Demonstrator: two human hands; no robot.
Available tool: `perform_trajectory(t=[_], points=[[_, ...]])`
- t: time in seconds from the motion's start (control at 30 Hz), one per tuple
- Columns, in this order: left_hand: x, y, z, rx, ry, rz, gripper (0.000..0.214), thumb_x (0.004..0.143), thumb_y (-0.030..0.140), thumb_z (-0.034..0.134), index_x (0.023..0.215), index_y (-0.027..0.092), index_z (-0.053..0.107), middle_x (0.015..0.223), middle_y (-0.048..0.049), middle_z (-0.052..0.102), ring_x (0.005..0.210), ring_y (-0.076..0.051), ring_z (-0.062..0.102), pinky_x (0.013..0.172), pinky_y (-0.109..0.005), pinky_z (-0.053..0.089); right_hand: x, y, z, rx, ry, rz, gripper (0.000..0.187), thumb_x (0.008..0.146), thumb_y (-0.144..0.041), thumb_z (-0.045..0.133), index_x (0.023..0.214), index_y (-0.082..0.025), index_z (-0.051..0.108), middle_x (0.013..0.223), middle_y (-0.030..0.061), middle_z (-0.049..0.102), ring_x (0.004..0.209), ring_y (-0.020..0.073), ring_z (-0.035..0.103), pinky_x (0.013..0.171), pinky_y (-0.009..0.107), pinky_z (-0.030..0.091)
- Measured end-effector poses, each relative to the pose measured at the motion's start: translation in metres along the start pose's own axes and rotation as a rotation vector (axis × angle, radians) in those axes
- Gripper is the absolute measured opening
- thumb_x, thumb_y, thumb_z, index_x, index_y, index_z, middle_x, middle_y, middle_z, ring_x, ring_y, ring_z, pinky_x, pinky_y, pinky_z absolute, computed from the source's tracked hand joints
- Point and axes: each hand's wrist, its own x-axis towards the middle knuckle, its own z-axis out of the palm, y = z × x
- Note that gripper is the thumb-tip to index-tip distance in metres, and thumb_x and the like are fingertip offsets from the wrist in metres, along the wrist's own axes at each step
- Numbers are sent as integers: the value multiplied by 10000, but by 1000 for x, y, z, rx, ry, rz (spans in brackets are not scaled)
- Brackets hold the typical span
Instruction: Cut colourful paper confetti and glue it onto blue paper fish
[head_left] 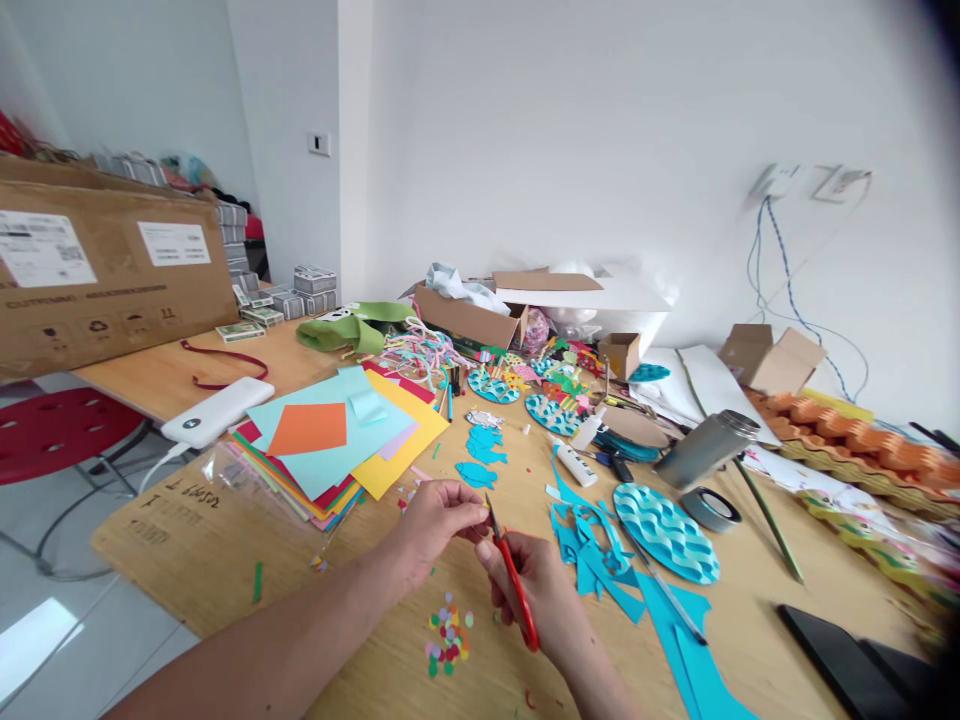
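Wooden table beneath the hands, right gripping scissors, left pinching something (too small to tell).

Red stool, white power bank

Left grip: what it pinches at mid-frame is too small for me to name.
Red scissors: the right grip hides part of the handles from me.
Carton: cut by the left edge; its label print is too fine to read.
Blue offcut: runs off the bottom edge.
Dark slab: blurred, lower right; I can't identify it.
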Motion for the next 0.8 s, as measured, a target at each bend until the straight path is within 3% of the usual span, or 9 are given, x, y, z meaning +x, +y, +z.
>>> perform_trajectory(t=[0.8], points=[[0, 4, -1, 8, -3, -16, 140, 574, 238, 712, 630, 128, 645, 592, -30, 660, 583, -141, 594, 615, -271, 465, 0, 0, -1, -4, -13, -1, 561, 703, -722, 590, 584, -199, 429, 432, -28, 533, 345, 91, 489, 342, 178, 281]])
